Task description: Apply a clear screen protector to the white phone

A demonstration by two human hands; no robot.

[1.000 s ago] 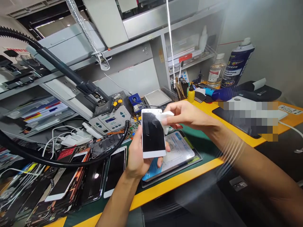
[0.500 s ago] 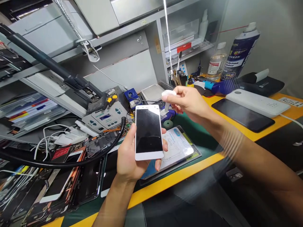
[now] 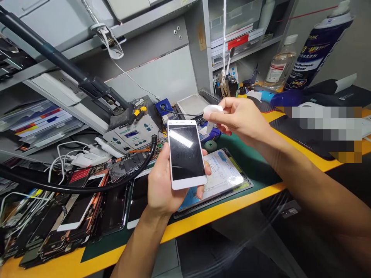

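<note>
My left hand (image 3: 162, 187) grips a white smartphone (image 3: 188, 156) from below, thumb on its left edge and fingertips round its right edge. The phone's dark screen faces me, and a lamp's reflection crosses its upper part. To the right and a little above, my right hand (image 3: 243, 117) pinches a small white wipe (image 3: 213, 109) between thumb and index finger. Part of the wipe hangs down below the fingers. It is apart from the phone. Beneath the phone lies a white and blue card-like sheet (image 3: 222, 170) on a perforated plate.
Stacked phones and parts (image 3: 78, 208) lie at the left, with a black hose (image 3: 116, 189) curving above them. Behind stands a grey control station (image 3: 135, 133). At the back right are a clear bottle (image 3: 280, 65) and a blue spray can (image 3: 314, 50). A dark phone (image 3: 301, 135) lies at right.
The view has shifted, so the shelf and bottles sit higher and farther right. The phone is tilted differently, and the lamp's reflection now shows on its screen. Both hands keep their holds.
</note>
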